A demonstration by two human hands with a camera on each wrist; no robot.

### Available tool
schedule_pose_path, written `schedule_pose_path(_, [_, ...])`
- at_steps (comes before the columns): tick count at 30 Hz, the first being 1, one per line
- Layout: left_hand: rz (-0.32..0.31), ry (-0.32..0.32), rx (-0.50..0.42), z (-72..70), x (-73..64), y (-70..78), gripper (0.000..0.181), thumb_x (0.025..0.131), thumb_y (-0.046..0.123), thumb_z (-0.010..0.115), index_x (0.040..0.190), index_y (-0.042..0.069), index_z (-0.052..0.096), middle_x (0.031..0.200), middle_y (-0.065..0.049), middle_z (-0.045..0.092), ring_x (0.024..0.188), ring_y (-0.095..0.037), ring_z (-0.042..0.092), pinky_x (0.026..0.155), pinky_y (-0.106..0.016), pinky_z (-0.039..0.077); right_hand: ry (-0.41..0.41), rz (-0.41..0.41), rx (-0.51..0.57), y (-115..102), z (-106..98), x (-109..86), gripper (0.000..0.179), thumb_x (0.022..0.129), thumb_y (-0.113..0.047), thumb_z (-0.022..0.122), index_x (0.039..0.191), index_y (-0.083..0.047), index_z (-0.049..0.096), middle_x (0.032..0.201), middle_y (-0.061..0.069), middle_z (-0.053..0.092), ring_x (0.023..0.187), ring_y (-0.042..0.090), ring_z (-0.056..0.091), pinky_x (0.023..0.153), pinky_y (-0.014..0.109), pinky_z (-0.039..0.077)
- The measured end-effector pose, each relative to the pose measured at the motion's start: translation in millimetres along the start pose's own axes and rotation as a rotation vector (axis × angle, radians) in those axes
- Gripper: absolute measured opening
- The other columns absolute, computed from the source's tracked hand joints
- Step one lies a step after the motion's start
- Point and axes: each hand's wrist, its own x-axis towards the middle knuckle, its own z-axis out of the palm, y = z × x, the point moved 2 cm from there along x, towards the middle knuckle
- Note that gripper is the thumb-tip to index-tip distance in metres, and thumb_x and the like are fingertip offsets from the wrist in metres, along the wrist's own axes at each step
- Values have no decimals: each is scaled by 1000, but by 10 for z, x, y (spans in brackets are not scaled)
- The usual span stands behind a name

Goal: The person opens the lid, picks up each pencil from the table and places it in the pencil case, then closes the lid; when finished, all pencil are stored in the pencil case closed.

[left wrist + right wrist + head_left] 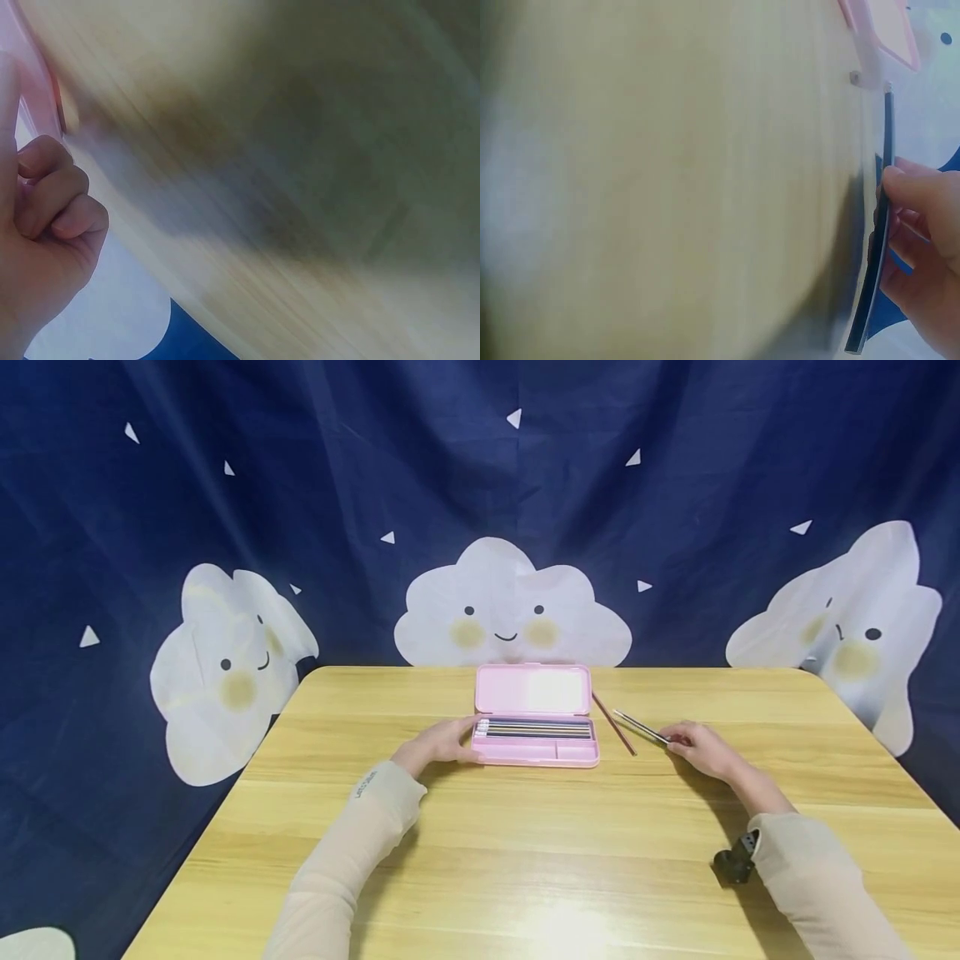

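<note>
A pink pencil case (536, 752) lies with its lid (534, 689) raised at the back. Several dark pencils (536, 728) with pale ends fill its rear compartment; the narrow front compartments show bare pink. My left hand (442, 742) holds the case's left end, thumb near the front corner and fingers at the rear one. Over to the right, my right hand (701, 749) pinches a dark pencil (889, 124) between thumb and fingers, its pale tip pointing toward the case. Between that hand and the case, a reddish-brown pencil (615, 724) rests slantwise on the table.
The wooden table (540, 835) ends just behind the case's lid. Beyond it hangs a dark blue curtain (450, 452) with smiling white clouds. A black device (733, 860) is strapped at the right wrist, under the sleeve's cuff.
</note>
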Motion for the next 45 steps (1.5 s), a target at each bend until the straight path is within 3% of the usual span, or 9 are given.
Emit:
schedule_pose_path(2, [3, -1, 2, 4, 1, 6, 84, 75, 34, 73, 143, 9, 30, 138, -17, 41, 125, -32, 40, 104, -42, 32, 11, 13, -46, -67, -10, 30, 18, 83, 0, 61, 97, 9, 64, 85, 14, 63, 77, 25, 58, 69, 41, 47])
schedule_pose_path(10, [-7, -9, 8, 16, 14, -6, 83, 76, 36, 72, 143, 11, 29, 139, -15, 41, 126, -30, 40, 105, -40, 31, 71, -69, -189, -295, 136, 239, 17, 79, 5, 63, 95, 2, 68, 78, 7, 61, 69, 13, 50, 61, 30, 43])
schedule_pose_path(18, [-2, -6, 5, 15, 0, -6, 83, 76, 35, 72, 143, 12, 29, 139, -14, 42, 126, -29, 40, 105, -40, 31, 13, -149, -192, -487, 442, 506, 18, 79, 5, 63, 96, 3, 69, 79, 7, 59, 71, 19, 53, 64, 36, 45])
schedule_pose_path(23, [2, 0, 15, 14, -2, -11, 83, 76, 36, 73, 143, 14, 30, 138, -14, 43, 125, -29, 41, 104, -39, 32, -43, -173, -188, -662, 576, 697, 20, 82, 5, 60, 99, 2, 68, 94, 16, 62, 89, 31, 59, 79, 45, 47])
schedule_pose_path(26, [-9, -1, 17, 21, -1, -20, 84, 75, 37, 73, 144, 15, 29, 138, -13, 42, 124, -29, 42, 104, -40, 33, -72, -183, -190, -769, 640, 812, 20, 83, 5, 58, 100, 1, 68, 93, 16, 62, 87, 29, 58, 80, 43, 46])
schedule_pose_path(32, [-4, 4, 8, 29, -9, -38, 84, 75, 38, 73, 144, 15, 29, 139, -13, 42, 125, -28, 41, 104, -40, 32, -88, -237, -180, -939, 777, 994, 19, 81, 5, 60, 98, 1, 69, 79, 7, 58, 71, 17, 52, 67, 32, 46])
schedule_pose_path(41, [23, 15, 21, 53, 20, -60, 84, 75, 39, 72, 143, 14, 30, 138, -12, 43, 123, -29, 43, 102, -40, 34, -144, -214, -173, -1056, 929, 1169, 20, 82, 4, 59, 99, 0, 70, 82, 8, 60, 77, 18, 57, 74, 34, 48])
schedule_pose_path(45, [17, 12, 30, 40, 18, -59, 84, 76, 38, 72, 144, 13, 29, 139, -13, 42, 124, -30, 42, 103, -40, 33, -163, -240, -189, -1099, 1003, 1229, 21, 82, 4, 60, 99, 0, 70, 83, 9, 61, 78, 18, 57, 74, 33, 48])
